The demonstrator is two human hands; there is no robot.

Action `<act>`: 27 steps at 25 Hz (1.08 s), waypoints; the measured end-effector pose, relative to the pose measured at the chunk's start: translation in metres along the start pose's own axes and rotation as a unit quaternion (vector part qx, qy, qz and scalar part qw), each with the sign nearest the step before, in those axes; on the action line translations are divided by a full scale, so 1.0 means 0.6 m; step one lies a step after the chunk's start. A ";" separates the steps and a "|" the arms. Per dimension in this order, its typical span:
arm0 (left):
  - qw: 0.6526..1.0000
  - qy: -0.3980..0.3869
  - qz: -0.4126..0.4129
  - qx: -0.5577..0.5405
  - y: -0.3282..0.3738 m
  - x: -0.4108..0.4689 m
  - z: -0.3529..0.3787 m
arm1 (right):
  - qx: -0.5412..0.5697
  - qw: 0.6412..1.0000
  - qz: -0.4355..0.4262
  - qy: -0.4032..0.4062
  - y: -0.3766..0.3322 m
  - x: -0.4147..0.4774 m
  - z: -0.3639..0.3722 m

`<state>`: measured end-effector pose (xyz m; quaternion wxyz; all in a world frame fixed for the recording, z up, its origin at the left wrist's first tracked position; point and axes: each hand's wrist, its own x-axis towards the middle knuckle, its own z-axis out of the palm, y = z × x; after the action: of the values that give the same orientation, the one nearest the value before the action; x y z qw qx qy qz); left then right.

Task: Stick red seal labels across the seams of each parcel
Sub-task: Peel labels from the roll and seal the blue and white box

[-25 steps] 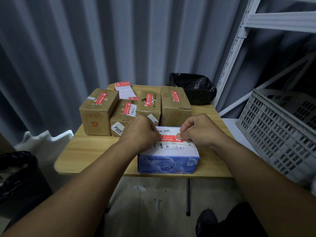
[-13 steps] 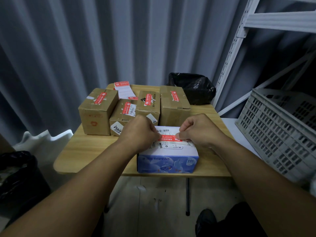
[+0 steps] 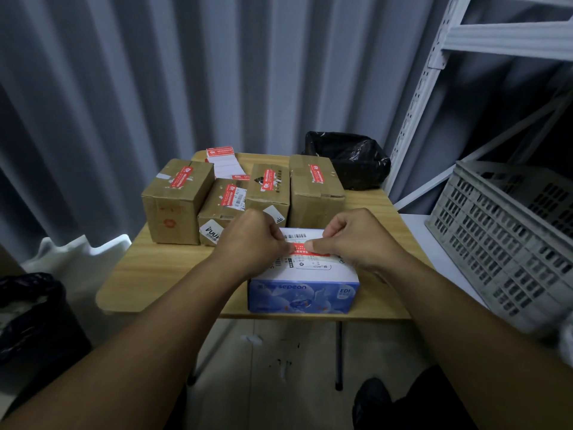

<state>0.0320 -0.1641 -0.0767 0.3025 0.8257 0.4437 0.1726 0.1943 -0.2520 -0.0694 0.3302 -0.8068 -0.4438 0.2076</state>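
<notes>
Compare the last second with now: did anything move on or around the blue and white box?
The right hand slid its thumb left along the red seal label toward the left hand, covering more of it. Nothing was picked up or let go. The left hand stays at the label's left end. The blue and white box, the brown parcels and the label strip did not move.

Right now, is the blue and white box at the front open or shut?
Shut: the box top lies flat, with a red seal label across it under the left hand and right hand.
</notes>
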 end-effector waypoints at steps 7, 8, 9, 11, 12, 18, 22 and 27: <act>1.000 0.003 -0.004 0.012 0.002 0.002 0.002 | -0.060 0.998 -0.011 0.029 -0.004 -0.004 0.014; 1.000 0.005 -0.004 0.015 0.002 0.003 0.003 | -0.054 0.998 -0.008 0.026 -0.003 -0.003 0.014; 1.000 0.005 -0.005 0.018 0.001 0.004 0.003 | -0.045 0.999 -0.005 0.022 -0.003 -0.002 0.013; 1.000 0.003 -0.007 0.019 -0.001 0.006 0.003 | -0.026 1.000 0.001 0.015 -0.002 0.001 0.011; 1.000 0.002 -0.009 0.018 -0.001 0.007 0.003 | -0.019 1.000 0.003 0.012 -0.001 0.002 0.011; 1.000 0.008 -0.011 0.017 -0.003 0.009 0.004 | 0.022 1.000 0.008 0.016 0.010 0.008 0.015; 1.000 0.005 -0.010 0.021 -0.004 0.010 0.005 | 0.029 0.999 0.013 0.022 0.014 0.012 0.017; 1.000 0.012 -0.012 0.023 -0.003 0.009 0.006 | 0.031 0.999 0.016 0.030 0.015 0.009 0.017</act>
<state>0.0355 -0.1602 -0.0804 0.2803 0.8252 0.4607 0.1682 0.1962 -0.2476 -0.0832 0.3647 -0.8091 -0.4139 0.2027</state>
